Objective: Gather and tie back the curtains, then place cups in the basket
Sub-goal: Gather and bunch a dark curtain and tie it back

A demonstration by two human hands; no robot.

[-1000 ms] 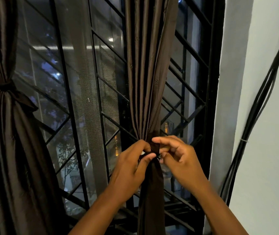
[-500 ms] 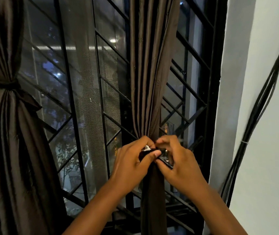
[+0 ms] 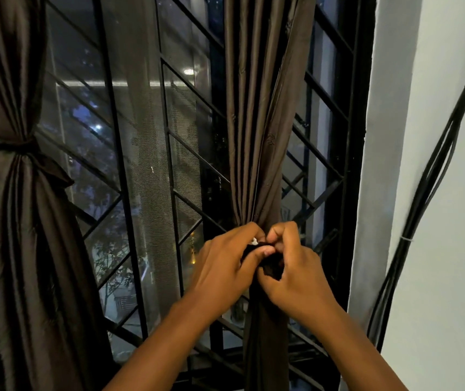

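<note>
A dark brown curtain (image 3: 256, 122) hangs gathered into a narrow bunch in the middle of the window. Both hands meet at its waist. My left hand (image 3: 225, 266) grips the bunch with thumb and fingers curled round the dark tie-back band (image 3: 270, 268). My right hand (image 3: 290, 272) pinches the same band from the right, fingers bent over it. A small white tag shows between the fingers. A second brown curtain (image 3: 28, 221) at the left is bound by its own tie-back (image 3: 19, 145). No cups or basket are in view.
Behind the curtains stands a window with a black metal grille (image 3: 169, 165) and mesh. A white wall (image 3: 451, 221) fills the right side, with a bundle of black cables (image 3: 429, 176) running down it.
Both hands have closed in on the band at the curtain's waist, the right fingers curling over it. The view has shifted slightly.
</note>
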